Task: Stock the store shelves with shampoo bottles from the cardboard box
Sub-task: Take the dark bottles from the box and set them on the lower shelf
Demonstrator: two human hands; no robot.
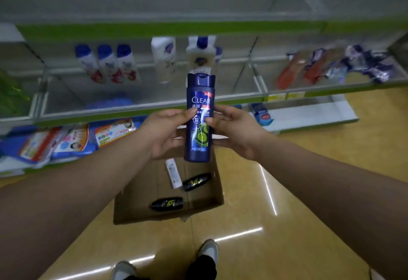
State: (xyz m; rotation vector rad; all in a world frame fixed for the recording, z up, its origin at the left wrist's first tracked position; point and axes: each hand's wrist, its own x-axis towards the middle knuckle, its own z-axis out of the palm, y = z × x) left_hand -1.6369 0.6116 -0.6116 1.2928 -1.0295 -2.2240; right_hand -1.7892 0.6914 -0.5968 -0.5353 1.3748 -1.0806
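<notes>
A dark blue Clear shampoo bottle (199, 116) stands upright in the air in front of the shelves. My left hand (164, 131) grips its left side and my right hand (235, 130) grips its right side. Below it the open cardboard box (136, 209) sits on the floor. Inside lie two black bottles (196, 182) (167, 203) and a white tube (173, 173). On the middle shelf (143, 108) stand three white bottles with blue caps (108, 64) and two larger white bottles (164, 59) (201, 55).
Orange and purple packets (331, 65) lie on the shelf at the right. Colourful bags (72, 140) fill the bottom shelf at the left, and a blue pack (261, 114) lies at the lower right. My shoes (208, 250) stand on the yellow floor behind the box.
</notes>
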